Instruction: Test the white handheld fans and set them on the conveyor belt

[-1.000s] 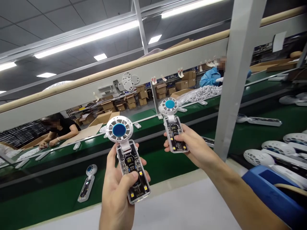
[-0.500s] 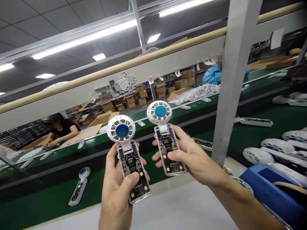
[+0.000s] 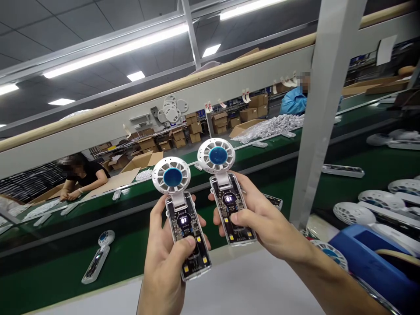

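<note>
The left hand (image 3: 166, 256) grips one fan (image 3: 179, 200), the right hand (image 3: 264, 218) its twin (image 3: 225, 180) (both displays (image 3: 184, 220) lit); another fan (image 3: 97, 259) lies unheld on the belt (image 3: 46, 267).

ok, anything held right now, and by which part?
Left hand: a white, round-headed, fan-like device with blue centre, by its flat clear-cased handle, thumb on front, fingers behind. Right hand: a matching device, held likewise.

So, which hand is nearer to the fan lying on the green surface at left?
Left. The left hand is held to the right of this fan; the right hand is farther right.
</note>
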A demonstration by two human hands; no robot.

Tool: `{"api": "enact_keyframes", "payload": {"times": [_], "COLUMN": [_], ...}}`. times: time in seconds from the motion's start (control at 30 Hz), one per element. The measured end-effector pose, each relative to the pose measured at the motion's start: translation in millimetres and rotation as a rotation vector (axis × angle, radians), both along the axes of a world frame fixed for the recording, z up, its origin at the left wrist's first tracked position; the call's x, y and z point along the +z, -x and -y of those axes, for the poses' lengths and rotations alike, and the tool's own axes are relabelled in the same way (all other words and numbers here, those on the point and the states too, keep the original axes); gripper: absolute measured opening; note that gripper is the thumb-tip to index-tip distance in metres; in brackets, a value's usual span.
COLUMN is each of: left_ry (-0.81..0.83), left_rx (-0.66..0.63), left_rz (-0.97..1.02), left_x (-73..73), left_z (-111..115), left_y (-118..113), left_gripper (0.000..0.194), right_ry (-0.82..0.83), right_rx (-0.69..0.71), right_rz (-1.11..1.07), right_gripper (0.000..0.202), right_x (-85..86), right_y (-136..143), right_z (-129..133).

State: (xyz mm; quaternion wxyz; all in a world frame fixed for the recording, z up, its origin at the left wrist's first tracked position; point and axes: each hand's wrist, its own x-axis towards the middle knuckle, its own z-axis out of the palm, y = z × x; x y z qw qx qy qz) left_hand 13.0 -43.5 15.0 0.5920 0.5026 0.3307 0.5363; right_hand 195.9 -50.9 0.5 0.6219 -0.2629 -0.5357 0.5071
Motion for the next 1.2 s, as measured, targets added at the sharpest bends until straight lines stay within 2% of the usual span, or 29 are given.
{"api": "enact_keyframes", "payload": {"times": [0.17,0.37,0.47,0.57,0.73,0.97,1.2], "left_ry": [0.011,-0.106,-0.117,-0.122,-0.078,-0.071,0.002], "left_rx": [0.011,-0.009,-0.024,-0.043,0.040,0.005,-0.026], "left_rz": [0.006,0.006,0.000,0.040,0.073,0.067,0.094], "left_x": [0.8,-5.8,-8.9,-8.3,-5.6,-8.1,1.3], "left_z": [0.2,-7.8,-10.3,-9.5,-7.2,-11.7,-5.5], "left_y": [-1.0,5.4,6.3,1.7,-2.7,3.7,-8.1], "left_gripper": [0.078,0.080,0.077,0.072,0.073,0.071,0.061], "right_ry": [0.010,0.012,0.011,0.036,0.067,0.058,0.040], "right_rx": [-0.025,-0.035,-0.068,-0.044,-0.098,-0.057,-0.024], "right_rz": [0.000,0.018,0.011,-0.009,-0.016,-0.016,-0.011], "right_gripper": [0.067,0.080,0.078,0.074,0.071,0.070,0.070], "right_x": [-1.4,-2.2,-2.0,-2.3,-3.3,-3.2,-0.6], "right_y": [-2.0,-7.1,-7.1,-7.1,-9.0,-10.6,-8.4], "right_z": [-0.2,-0.8,0.0,0.2,-0.3,-0.6,0.6]}}
